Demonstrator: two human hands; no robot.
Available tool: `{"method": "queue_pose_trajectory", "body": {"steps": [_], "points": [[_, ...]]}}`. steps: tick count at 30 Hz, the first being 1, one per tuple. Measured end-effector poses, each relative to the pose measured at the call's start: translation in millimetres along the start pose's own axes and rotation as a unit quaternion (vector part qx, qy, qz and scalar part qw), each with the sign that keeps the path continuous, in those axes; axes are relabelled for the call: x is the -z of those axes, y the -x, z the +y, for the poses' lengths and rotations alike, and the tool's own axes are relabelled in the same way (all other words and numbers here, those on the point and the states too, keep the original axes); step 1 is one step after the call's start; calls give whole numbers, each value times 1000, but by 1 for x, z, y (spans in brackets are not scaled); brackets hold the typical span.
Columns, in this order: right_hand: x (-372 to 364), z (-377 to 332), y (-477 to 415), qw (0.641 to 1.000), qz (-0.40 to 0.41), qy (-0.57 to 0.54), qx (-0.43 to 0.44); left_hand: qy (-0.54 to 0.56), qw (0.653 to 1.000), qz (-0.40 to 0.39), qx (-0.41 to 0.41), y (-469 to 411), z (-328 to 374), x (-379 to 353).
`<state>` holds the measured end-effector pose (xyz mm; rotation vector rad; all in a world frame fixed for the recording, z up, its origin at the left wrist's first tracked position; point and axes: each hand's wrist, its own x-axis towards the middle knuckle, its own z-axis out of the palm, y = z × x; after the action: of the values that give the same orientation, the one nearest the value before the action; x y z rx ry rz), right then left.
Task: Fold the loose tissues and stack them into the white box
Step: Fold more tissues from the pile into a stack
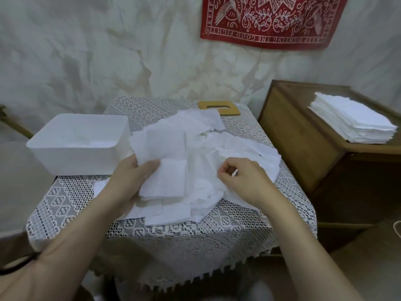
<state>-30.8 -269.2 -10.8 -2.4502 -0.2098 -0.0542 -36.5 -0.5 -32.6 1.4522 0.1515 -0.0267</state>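
**Both hands in the tissue pile, white box at the left**

At the left of the lace-covered table point(173, 231) stands the white box point(82, 159), open at the top, just beside the heap of paper. Its inside is white on white, and whether any tissue already lies in it cannot be told from this view.

Next to the box, the left hand point(132, 174) grips a flat tissue sheet point(165, 177) at its left edge: the thumb lies across the top of the sheet and the fingers are curled beneath it, hidden by the paper. The sheet is lifted slightly over the front of the pile.

The loose tissues point(206, 148) sprawl crumpled and overlapping across the middle of the table, from the near edge back to a wooden lid point(219, 107) with a slot, which lies flat at the far side, partly covered by one sheet.

The right hand point(245, 181) rests on the right part of the pile, fingers curled inward, thumb and forefinger pinching a small fold of tissue.

Further right stands a wooden cabinet point(293, 135), apart from the table, with a neat stack of tissues point(351, 120) on top. A red patterned cloth point(271, 20) hangs on the wall above.
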Motion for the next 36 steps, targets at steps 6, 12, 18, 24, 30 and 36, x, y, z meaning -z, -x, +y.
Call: {"method": "queue_pose_trajectory", "body": {"steps": [6, 12, 18, 24, 30, 36], "points": [[-1, 5, -6, 999, 35, -1, 6, 13, 1000, 4, 1, 2, 2, -4], [-11, -10, -36, 996, 36, 20, 83, -3, 1000, 8, -5, -4, 2, -5], [-11, -21, -54, 995, -13, 50, 82, -8, 1000, 4, -7, -6, 3, 0], [5, -17, -43, 995, 30, 5, 94, -4, 1000, 5, -7, -5, 2, 4], [15, -28, -33, 968, 122, -203, 77, -7, 1000, 6, -20, -1, 5, 3], [5, -5, -40, 987, 118, -91, -65, -8, 1000, 13, -18, -2, 5, 7]]}}
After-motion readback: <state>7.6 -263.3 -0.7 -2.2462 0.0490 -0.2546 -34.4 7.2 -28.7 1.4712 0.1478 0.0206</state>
